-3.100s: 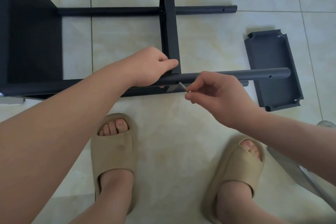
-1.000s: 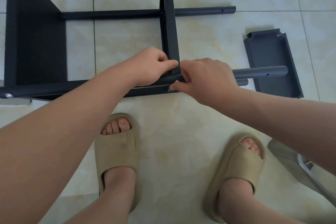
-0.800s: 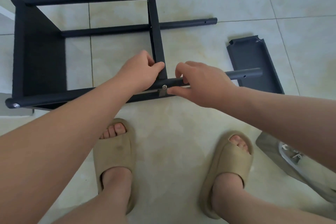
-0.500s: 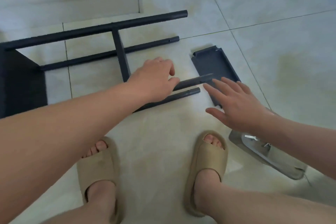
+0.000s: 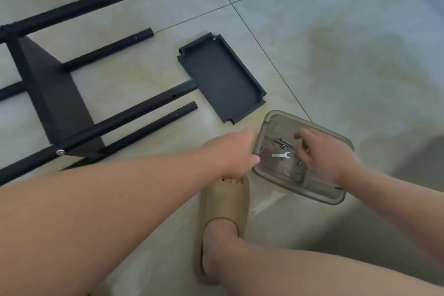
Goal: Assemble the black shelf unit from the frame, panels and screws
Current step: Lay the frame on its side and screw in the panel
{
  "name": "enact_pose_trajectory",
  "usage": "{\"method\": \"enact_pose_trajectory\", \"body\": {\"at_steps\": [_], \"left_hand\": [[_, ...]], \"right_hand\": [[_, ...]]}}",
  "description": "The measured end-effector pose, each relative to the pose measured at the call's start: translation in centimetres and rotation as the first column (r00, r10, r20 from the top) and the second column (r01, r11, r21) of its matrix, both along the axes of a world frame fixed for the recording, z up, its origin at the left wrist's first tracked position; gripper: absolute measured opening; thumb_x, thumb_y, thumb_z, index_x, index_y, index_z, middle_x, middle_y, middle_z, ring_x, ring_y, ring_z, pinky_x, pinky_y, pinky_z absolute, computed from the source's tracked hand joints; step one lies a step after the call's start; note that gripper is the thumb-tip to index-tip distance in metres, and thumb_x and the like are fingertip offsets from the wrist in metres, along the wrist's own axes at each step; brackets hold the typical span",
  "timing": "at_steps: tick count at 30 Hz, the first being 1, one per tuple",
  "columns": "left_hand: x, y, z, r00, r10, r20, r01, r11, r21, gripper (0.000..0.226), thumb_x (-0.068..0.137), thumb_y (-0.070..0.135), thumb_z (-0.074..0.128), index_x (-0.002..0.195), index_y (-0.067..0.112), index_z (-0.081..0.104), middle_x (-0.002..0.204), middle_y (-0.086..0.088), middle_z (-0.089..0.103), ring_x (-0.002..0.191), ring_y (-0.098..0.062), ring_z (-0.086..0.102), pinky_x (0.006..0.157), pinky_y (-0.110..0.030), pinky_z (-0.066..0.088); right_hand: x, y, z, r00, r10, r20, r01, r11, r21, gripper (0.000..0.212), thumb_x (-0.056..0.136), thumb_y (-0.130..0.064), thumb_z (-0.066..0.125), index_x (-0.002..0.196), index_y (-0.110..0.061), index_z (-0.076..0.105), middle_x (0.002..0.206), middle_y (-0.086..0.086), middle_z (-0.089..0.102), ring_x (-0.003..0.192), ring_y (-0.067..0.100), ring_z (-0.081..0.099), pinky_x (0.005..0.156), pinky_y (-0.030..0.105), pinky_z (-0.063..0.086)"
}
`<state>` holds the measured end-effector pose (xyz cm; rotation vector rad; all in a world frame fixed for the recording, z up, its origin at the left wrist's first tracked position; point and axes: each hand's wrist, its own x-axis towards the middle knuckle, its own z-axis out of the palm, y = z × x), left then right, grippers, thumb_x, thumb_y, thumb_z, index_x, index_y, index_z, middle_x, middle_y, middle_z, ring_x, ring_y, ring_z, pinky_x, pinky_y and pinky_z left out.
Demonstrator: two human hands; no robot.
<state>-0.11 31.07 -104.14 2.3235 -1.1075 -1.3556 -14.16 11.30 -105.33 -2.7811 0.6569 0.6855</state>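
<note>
The left hand (image 5: 236,151) grips the tray (image 5: 335,200) rim while the right hand (image 5: 324,158), fingers curled, probes the small, hard, slippery screws (image 5: 281,142), best fingertip-pinched; any catch is hidden.

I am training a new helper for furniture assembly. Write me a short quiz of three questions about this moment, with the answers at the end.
1. True or false: the wrench lies inside the clear container.
2. Choose one: the right hand reaches into A) a cardboard box, B) the clear container, C) a drawer.
3. Fill in the word: the loose panel lies flat on the tiled ____.

Key: 1 true; 2 B; 3 floor.
</note>
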Motion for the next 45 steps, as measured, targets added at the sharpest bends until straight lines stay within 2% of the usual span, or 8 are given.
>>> {"method": "enact_pose_trajectory", "body": {"at_steps": [5,10,19,22,27,32,38,45], "left_hand": [[-1.7,-0.6,-3.8,0.986,0.127,-0.111,-0.127,0.992,0.005,0.050,0.101,0.040,0.050,0.144,0.018,0.037,0.119,-0.005,0.062,0.101,-0.025,0.062,0.089,-0.044,0.053],[-2.0,-0.8,-5.9,0.955,0.230,-0.187,-0.244,0.968,-0.059,0.028,0.099,0.036,0.054,0.123,0.022,0.049,0.087,0.006,0.061,0.077,-0.013,0.061,0.063,-0.031,0.043],[-2.0,-1.1,-5.9,0.928,0.272,-0.255,-0.291,0.956,-0.038,0.031,0.098,0.035,0.057,0.125,0.020,0.050,0.088,0.008,0.059,0.083,-0.017,0.065,0.072,-0.032,0.048],[-1.9,-1.0,-5.8,0.929,0.269,-0.254,-0.287,0.957,-0.035,0.034,0.098,0.036,0.057,0.127,0.020,0.049,0.090,0.007,0.060,0.082,-0.016,0.064,0.073,-0.033,0.050],[-1.9,-1.1,-5.6,0.911,0.291,-0.293,-0.311,0.950,-0.023,0.031,0.098,0.034,0.058,0.124,0.020,0.049,0.093,0.001,0.062,0.087,-0.023,0.068,0.088,-0.047,0.056],[-2.0,-1.1,-5.5,0.909,0.297,-0.293,-0.315,0.949,-0.013,0.038,0.098,0.035,0.058,0.131,0.018,0.047,0.096,0.001,0.062,0.090,-0.025,0.067,0.090,-0.047,0.055],[-2.3,-1.1,-5.4,0.909,0.307,-0.281,-0.324,0.946,-0.015,0.040,0.099,0.035,0.057,0.133,0.018,0.047,0.099,0.001,0.062,0.092,-0.024,0.067,0.091,-0.046,0.054],[-2.8,-1.4,-5.5,0.839,0.429,-0.335,-0.450,0.893,0.017,0.042,0.097,0.027,0.062,0.135,0.013,0.048,0.112,-0.007,0.063,0.104,-0.030,0.064,0.095,-0.048,0.054]], "right_hand": [[-0.4,-1.1,-5.2,0.993,-0.038,-0.108,0.047,0.995,0.083,0.027,0.101,-0.028,0.050,0.125,-0.021,0.059,0.113,0.004,0.065,0.108,0.030,0.059,0.081,0.038,0.049],[0.7,-1.9,-8.5,0.992,-0.079,-0.100,0.090,0.990,0.111,0.030,0.098,-0.023,0.054,0.127,-0.017,0.059,0.119,0.010,0.066,0.108,0.035,0.061,0.083,0.041,0.051],[1.0,-1.8,-10.7,0.999,-0.015,-0.033,0.017,0.999,0.041,0.015,0.097,-0.018,0.056,0.109,-0.010,0.051,0.110,0.015,0.062,0.094,0.040,0.061,0.068,0.041,0.046],[0.9,-1.8,-11.1,1.000,0.002,0.016,-0.002,1.000,0.028,0.013,0.097,-0.018,0.056,0.106,-0.009,0.053,0.108,0.014,0.060,0.093,0.040,0.060,0.063,0.037,0.038],[1.1,-1.5,-11.4,0.998,-0.035,0.061,0.034,0.999,0.019,0.012,0.097,-0.017,0.057,0.106,-0.008,0.055,0.105,0.014,0.060,0.093,0.040,0.059,0.064,0.038,0.039],[1.4,-1.0,-11.3,0.996,-0.067,0.061,0.066,0.998,0.022,0.009,0.098,-0.014,0.055,0.102,-0.007,0.058,0.101,0.015,0.058,0.091,0.040,0.058,0.068,0.043,0.046],[1.9,-0.3,-11.5,0.982,-0.186,0.038,0.182,0.980,0.078,0.012,0.093,-0.004,0.054,0.103,-0.004,0.061,0.105,0.018,0.058,0.094,0.039,0.056,0.070,0.037,0.039],[1.7,-0.3,-10.8,0.970,-0.240,0.046,0.233,0.964,0.126,0.012,0.084,-0.002,0.056,0.095,-0.006,0.057,0.100,0.016,0.060,0.093,0.037,0.056,0.068,0.034,0.034]]}}
